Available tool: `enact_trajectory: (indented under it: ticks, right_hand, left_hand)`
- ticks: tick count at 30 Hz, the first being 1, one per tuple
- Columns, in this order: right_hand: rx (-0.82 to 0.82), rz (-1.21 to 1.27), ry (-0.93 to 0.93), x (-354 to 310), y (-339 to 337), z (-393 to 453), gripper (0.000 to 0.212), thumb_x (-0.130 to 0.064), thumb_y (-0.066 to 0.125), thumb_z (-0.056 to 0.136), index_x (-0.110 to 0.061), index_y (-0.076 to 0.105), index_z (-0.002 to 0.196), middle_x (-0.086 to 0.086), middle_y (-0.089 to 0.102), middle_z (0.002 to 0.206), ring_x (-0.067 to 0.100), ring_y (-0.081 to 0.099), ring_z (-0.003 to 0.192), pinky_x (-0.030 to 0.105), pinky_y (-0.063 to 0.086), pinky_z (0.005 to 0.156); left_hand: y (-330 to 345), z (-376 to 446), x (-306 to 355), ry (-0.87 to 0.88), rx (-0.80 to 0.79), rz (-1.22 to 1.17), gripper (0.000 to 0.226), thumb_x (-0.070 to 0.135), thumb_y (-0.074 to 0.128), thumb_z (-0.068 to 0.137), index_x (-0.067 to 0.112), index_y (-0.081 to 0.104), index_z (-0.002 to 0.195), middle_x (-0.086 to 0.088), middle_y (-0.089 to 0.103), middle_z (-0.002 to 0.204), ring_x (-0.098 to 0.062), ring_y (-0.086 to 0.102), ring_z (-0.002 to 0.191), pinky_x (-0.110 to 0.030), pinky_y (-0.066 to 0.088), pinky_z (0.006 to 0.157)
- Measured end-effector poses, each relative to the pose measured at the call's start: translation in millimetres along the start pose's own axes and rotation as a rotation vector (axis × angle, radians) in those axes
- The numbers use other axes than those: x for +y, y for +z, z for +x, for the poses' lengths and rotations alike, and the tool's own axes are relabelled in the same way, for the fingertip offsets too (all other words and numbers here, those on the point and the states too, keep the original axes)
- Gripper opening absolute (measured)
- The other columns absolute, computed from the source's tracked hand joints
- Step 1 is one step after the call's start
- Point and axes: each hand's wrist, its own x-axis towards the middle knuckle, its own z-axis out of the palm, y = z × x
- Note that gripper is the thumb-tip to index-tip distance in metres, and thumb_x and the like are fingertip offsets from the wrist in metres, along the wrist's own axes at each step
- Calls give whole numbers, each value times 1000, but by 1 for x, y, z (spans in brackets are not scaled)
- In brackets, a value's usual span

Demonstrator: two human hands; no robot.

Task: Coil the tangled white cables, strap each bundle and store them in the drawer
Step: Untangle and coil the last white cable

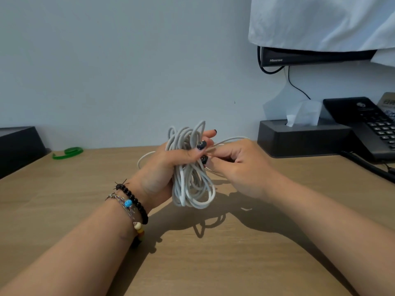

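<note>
Cables of white colour are gathered into one loose cable bundle, held upright above the wooden surface. The left hand is wrapped around the middle of the bundle, with the thumb across the front of the strands, so loops stand out above the fist and longer loops hang below it. Just beside the bundle, on its right, the right hand has its fingers curled and pinches a free strand that runs from the bundle over this hand. Another loop of cable shows behind the left hand, on the far side of the bundle. Two bracelets sit on the left wrist.

Far to the left of the bundle, near the wall, a green strap lies on the surface, and a black box stands further left. To the right of the bundle stands a dark tissue box, then a black telephone. Above them hangs a screen covered with a white cloth.
</note>
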Motion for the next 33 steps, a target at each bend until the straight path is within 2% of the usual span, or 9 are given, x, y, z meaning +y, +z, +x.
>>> enact_trajectory:
  ticks: [5,8,10,13,18,22,26,29,33]
  right_hand:
    - [16,-33,-38,-1,4,1,36,-21,56,99,9,70,84,31,60,72,29,40,56,18,30,52]
    - [45,-25,-28,0,4,1,34,-24,56,99,4,73,90,26,59,67,27,38,55,16,27,50]
    - [85,-25,0,2,3,2,31,-24,58,98,0,76,88,10,48,51,15,32,46,13,24,47]
    - [97,-43,32,4,5,1,27,-23,60,96,-11,79,82,-2,38,46,8,29,44,13,21,45]
    - [1,-99,8,6,12,2,34,-23,58,96,3,73,81,22,48,59,8,30,51,18,24,49]
    - [-21,-89,116,13,9,4,27,-22,60,95,-10,78,79,-10,37,45,7,30,47,18,24,48]
    - [-92,-144,177,18,6,4,22,-26,60,95,-21,80,87,-14,40,43,5,34,46,17,25,48]
    - [-139,-181,223,18,6,3,22,-29,61,95,-21,80,87,-12,40,47,5,32,47,18,24,47]
    - [-329,-161,205,7,12,-2,26,-26,61,95,-11,78,80,-7,43,51,6,31,49,17,24,47]
  left_hand:
    - [5,-1,7,59,116,-137,22,17,60,81,19,77,95,3,70,118,-4,66,107,-33,58,85]
    - [11,-1,11,87,229,-226,40,17,48,92,19,78,66,4,76,87,-4,71,77,-25,58,76]
    - [9,1,16,118,336,-342,50,17,45,96,15,75,56,3,71,71,-5,67,60,-24,57,72]
    - [-1,4,23,193,450,-545,33,18,50,96,14,65,66,6,62,61,-6,61,53,-22,56,70]
    - [-11,8,24,280,628,-619,34,22,52,98,16,49,65,8,48,51,-5,50,44,-19,52,61]
    - [-25,8,27,269,767,-657,36,28,55,97,17,48,64,7,46,50,-7,51,44,-22,50,58]
    - [-29,9,25,289,748,-632,37,30,52,99,19,42,65,8,39,49,-7,44,39,-20,46,51]
    - [-30,11,21,263,818,-513,35,32,60,96,18,45,67,7,41,50,-9,46,42,-23,49,53]
    - [-24,12,16,322,950,-14,26,31,73,86,19,54,76,1,53,60,-17,52,53,-32,52,58]
